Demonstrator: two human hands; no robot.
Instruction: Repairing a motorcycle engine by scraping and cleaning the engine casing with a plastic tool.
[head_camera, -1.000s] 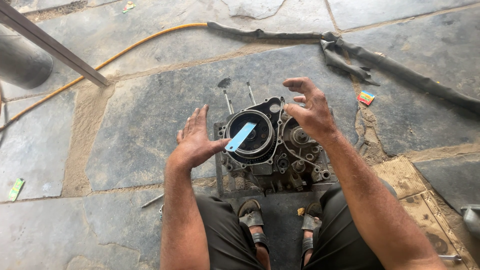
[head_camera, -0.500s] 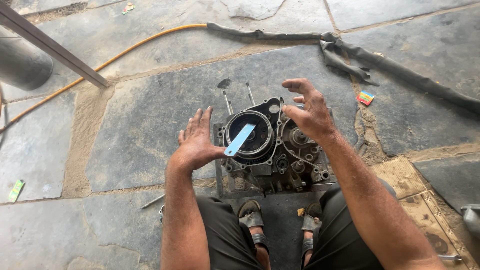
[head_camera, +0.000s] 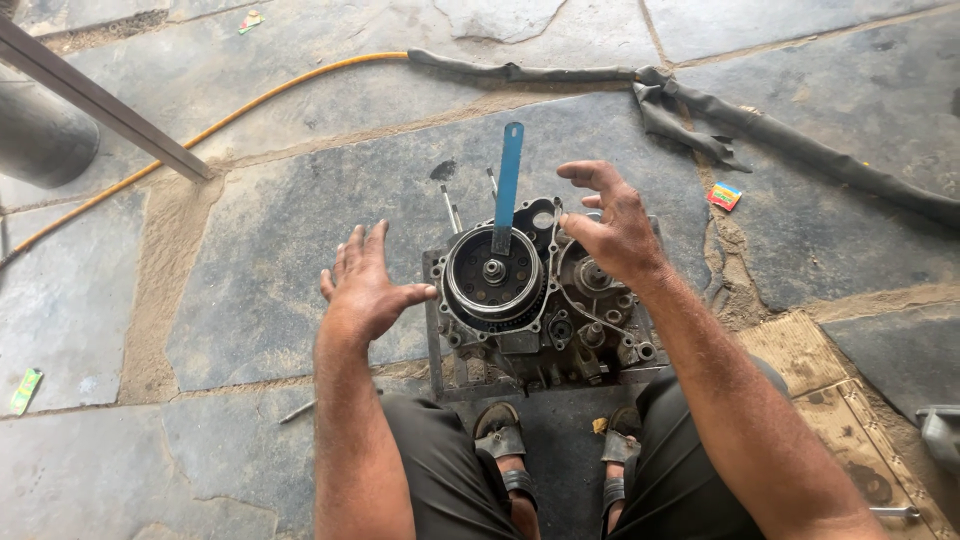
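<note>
Swung round since a second ago, the blue flat tool (head_camera: 507, 185) now points away from the person, its lower end on the round clutch hub (head_camera: 493, 275) of the engine case (head_camera: 545, 300) on the stone floor (head_camera: 250, 260). Left hand (head_camera: 362, 285) and right hand (head_camera: 612, 222) hover spread open, each grip holding nothing, so the tool stays unaided.

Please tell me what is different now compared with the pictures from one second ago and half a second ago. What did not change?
The blue flat tool has swung: earlier it lay slanted across the round clutch drum, now it points straight up and away from the person. Neither hand holds it. The left hand stays open beside the drum, the right hand open above the engine case. The yellow hose lies as before.
</note>
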